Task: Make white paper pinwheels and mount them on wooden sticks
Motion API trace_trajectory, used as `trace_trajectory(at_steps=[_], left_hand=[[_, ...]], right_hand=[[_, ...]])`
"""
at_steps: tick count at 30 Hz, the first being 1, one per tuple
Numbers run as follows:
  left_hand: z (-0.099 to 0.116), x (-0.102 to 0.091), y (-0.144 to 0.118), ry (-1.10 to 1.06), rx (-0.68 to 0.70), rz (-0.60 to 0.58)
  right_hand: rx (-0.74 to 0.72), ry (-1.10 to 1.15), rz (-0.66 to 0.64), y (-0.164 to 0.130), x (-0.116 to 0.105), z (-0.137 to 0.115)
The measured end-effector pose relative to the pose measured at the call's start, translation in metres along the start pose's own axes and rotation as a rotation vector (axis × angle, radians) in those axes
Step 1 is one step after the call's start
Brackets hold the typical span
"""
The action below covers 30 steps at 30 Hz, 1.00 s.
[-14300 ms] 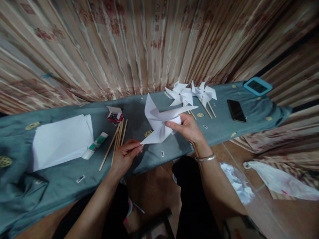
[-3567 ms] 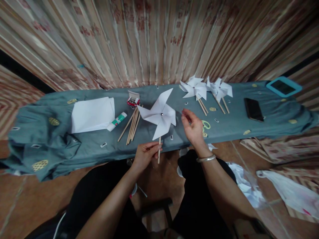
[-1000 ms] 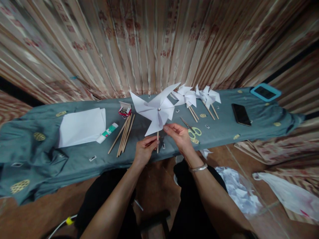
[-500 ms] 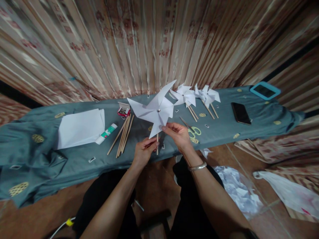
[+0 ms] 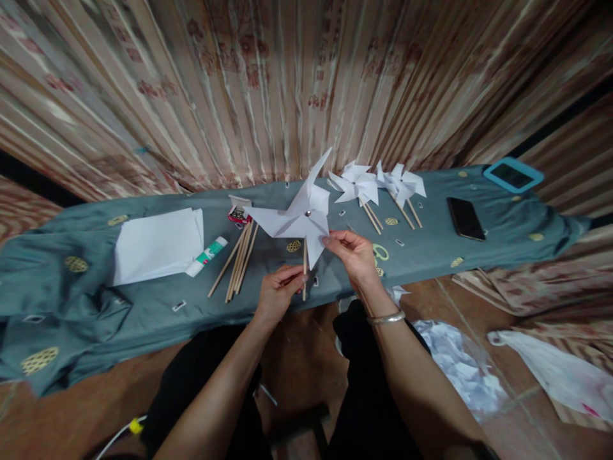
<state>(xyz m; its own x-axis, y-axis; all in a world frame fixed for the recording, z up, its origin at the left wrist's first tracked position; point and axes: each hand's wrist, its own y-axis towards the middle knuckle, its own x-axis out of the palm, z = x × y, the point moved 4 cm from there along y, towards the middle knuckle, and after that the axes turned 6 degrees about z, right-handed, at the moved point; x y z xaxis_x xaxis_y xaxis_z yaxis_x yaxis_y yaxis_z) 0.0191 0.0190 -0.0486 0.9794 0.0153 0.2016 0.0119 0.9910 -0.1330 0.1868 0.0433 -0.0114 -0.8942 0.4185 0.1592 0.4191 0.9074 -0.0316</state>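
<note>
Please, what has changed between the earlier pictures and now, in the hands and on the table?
The left hand let go of a corner of the pinwheel and now holds its stick. The right hand moved from the folded middle to the edge of the lower blade. In the last second, the pinwheel turned a little counterclockwise. The paper stack, glue tube and phone stayed in place.

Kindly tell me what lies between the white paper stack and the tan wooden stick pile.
A green-and-white cylindrical tube lies there in the head view.
</note>
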Motion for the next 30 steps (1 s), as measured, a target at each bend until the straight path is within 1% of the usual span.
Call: trace_trajectory(at_steps=[4, 9, 12, 18, 20, 24, 30], left_hand=[[0.001, -0.001, -0.002, 0.018, 0.011, -0.016], [-0.001, 0.0, -0.004, 0.008, -0.011, -0.041], [-0.001, 0.001, -0.005, -0.009, -0.023, -0.033], [0.001, 0.002, -0.005, -0.043, -0.052, -0.01], [0.002, 0.002, -0.006, -0.052, -0.047, -0.012], [0.003, 0.002, -0.006, -0.049, -0.025, -0.04], [0.003, 0.001, -0.007, -0.032, -0.017, -0.038]], right_hand=[[-0.004, 0.015, 0.025, 0.002, -0.002, 0.0], [-0.023, -0.014, 0.022, 0.002, -0.002, 0.002], [-0.014, 0.009, -0.016, 0.0, 0.002, 0.001], [0.076, 0.037, -0.132, -0.007, 0.011, -0.001], [0.094, 0.034, -0.148, -0.007, 0.012, 0.0], [0.067, 0.008, -0.129, -0.004, 0.01, 0.004], [-0.01, -0.047, -0.057, 0.001, 0.003, 0.003]])
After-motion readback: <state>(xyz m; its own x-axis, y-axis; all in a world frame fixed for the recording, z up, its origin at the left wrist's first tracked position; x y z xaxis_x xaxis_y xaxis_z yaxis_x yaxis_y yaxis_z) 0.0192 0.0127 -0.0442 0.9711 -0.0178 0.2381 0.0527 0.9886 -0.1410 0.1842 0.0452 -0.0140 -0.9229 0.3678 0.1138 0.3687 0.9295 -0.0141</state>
